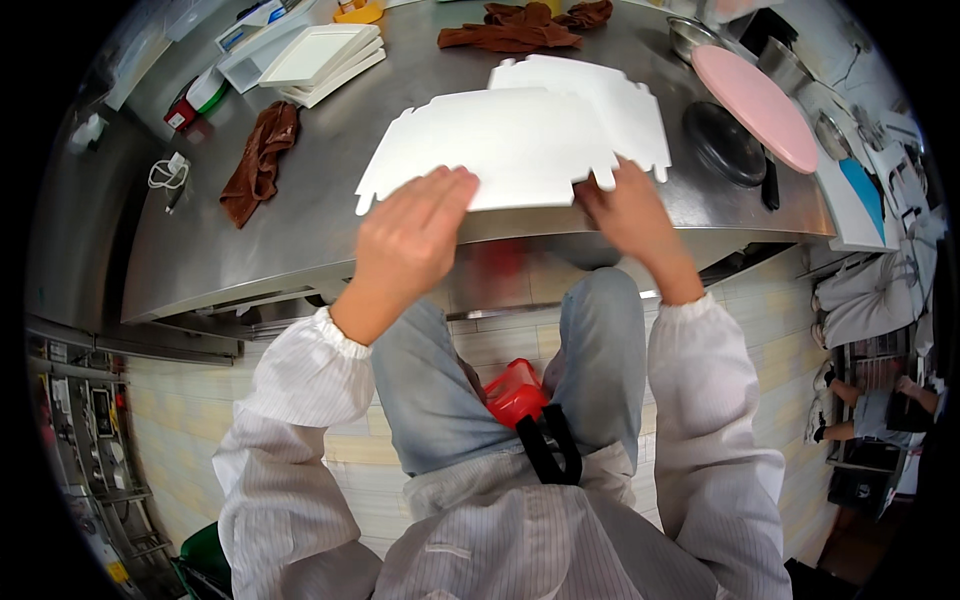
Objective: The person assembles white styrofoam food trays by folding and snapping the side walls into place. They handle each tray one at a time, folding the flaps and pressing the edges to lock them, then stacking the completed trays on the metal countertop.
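Note:
A flat white die-cut cardboard box blank [480, 135], with notched tabs along its edges, lies at the front of the steel table [300, 235]. Its near edge sits just above the table's front. Fingers pressed together, my left hand [412, 238] grips that near edge with its fingertips on top; the thumb is hidden. At the notched right corner, my right hand [637, 222] closes its fingers on the same blank, partly tucked under it. Behind and to the right, a second white box blank [630, 100] is partly covered by the first.
Brown cloths [262, 160] lie on the left and at the back. White trays [325, 62] are stacked at the back left. To the right are a black pan-like item [724, 145], a pink round board [755, 105] and metal bowls [692, 38]. Another person's legs [870, 298] show far right.

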The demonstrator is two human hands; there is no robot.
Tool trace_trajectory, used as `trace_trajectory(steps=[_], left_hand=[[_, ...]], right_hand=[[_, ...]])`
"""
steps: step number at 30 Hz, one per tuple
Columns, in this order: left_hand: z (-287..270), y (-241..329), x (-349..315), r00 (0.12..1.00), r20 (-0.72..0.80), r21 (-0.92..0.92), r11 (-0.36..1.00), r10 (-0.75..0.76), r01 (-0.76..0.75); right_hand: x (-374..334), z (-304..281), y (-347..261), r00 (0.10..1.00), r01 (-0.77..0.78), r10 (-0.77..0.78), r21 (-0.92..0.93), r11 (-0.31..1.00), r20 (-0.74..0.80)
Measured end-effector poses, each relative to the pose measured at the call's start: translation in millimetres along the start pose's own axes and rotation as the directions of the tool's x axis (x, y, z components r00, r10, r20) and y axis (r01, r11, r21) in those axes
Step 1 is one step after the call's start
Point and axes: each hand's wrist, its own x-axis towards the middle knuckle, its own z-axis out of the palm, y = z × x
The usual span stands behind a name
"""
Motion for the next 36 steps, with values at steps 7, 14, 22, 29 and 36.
trace_trajectory(steps=[7, 14, 22, 29, 36], left_hand=[[8.0, 19.4, -37.7, 0.971, 0.231, 0.002, 0.998, -0.060, 0.062], [12.1, 24.5, -32.8, 0.980, 0.192, -0.032, 0.997, -0.062, 0.069], [6.0, -25.1, 28.9, 0.671, 0.697, -0.148, 0.865, -0.253, 0.479], [44.2, -86.5, 48.5, 0.403, 0.907, -0.232, 0.652, -0.124, 0.722], [42.1, -95.9, 42.5, 0.409, 0.901, -0.145, 0.792, -0.142, 0.594]], right_hand=[[-0.3, 1.1, 36.9, 0.926, -0.058, 0.187, 0.367, 0.929, -0.326], [-23.6, 10.5, -72.6, 0.920, 0.372, -0.353, 0.097, 0.923, -0.172], [37.4, -14.1, -65.0, 0.956, -0.034, -0.061, 0.314, 0.949, 0.287], [84.7, -9.8, -45.9, 0.871, -0.174, 0.036, 0.239, 0.955, 0.491], [85.9, -6.7, -39.8, 0.881, -0.178, 0.087, 0.156, 0.972, 0.465]])
